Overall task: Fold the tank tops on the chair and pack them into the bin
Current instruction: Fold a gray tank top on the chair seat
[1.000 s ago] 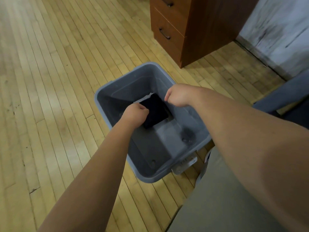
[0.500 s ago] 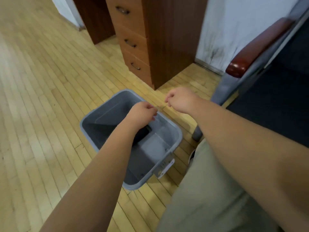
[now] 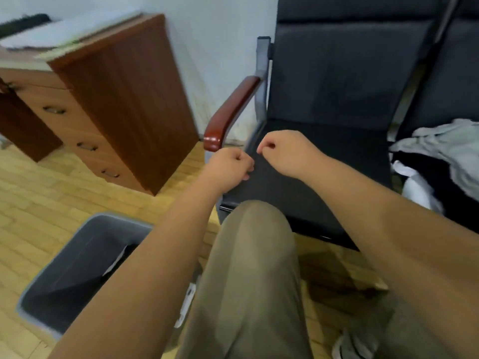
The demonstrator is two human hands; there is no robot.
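The left grip (image 3: pixel 228 165) is clenched into a fist with nothing in it. The right grip (image 3: pixel 282 151) is clenched too, and it is also empty. The two fists are close together near the middle of the view, the left one a little lower. Both hang over the front corner of a black chair (image 3: pixel 337 86), which fills the view from 12 to 2 o'clock. I cannot tell if they touch the seat.

The chair has a shiny red-brown armrest (image 3: pixel 230 112) at about 11 o'clock from the left fist.

The pile of tank tops (image 3: pixel 440 156) lies at 3 o'clock, on the next black seat. It is messy and not folded. I can see grey, black and white cloth in it. Neither fist touches it.

The grey bin (image 3: pixel 85 221) sits on the wood floor (image 3: pixel 39 203) at 8 o'clock. The left arm crosses over it and hides part of it. Inside, just beside the arm, a bit of dark cloth (image 3: pixel 129 251) with a white edge peeks out.

A brown drawer cabinet (image 3: pixel 124 99) stands at 10 o'clock against the white wall (image 3: pixel 215 35).

A leg in tan trousers (image 3: pixel 254 281) points up from 6 o'clock between the two arms, with the knee just below the seat's front edge. A blurry grey shoe (image 3: pixel 355 343) is at 5 o'clock.
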